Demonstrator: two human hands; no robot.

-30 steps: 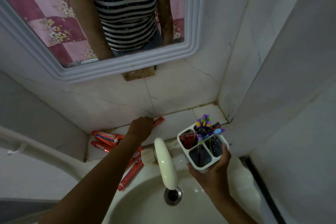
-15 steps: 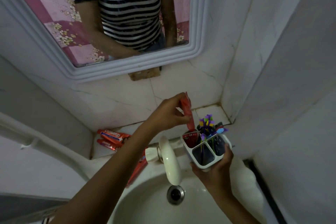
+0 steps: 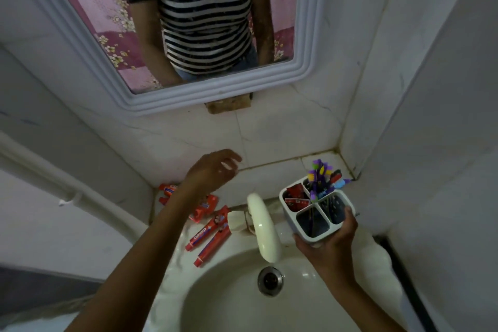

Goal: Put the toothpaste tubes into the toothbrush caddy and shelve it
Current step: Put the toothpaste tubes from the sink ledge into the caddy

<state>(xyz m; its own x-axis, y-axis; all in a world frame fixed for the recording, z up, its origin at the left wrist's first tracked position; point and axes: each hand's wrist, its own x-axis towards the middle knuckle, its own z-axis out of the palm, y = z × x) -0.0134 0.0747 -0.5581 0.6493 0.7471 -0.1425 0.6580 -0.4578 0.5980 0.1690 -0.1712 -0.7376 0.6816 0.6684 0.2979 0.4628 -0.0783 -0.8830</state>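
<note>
A white ceramic basin (image 3: 215, 302) with a cream plastic tap (image 3: 262, 226) is lying below both hands. The right hand (image 3: 330, 246) is gripping the white four-compartment plastic caddy (image 3: 315, 213), fingers wrapped round its near wall; one compartment is holding red toothpaste tubes (image 3: 295, 197), another purple-tipped toothbrushes (image 3: 322, 178). The left hand (image 3: 213, 170) is hovering empty, fingers spread. Beneath its wrist at least five red toothpaste tubes (image 3: 206, 233) are lying loose.

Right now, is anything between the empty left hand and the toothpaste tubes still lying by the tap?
Nothing visible. The left hand hovers open above the ledge; the tubes lie exposed just below, left of the tap. The forearm hides part of the far tubes.
</note>
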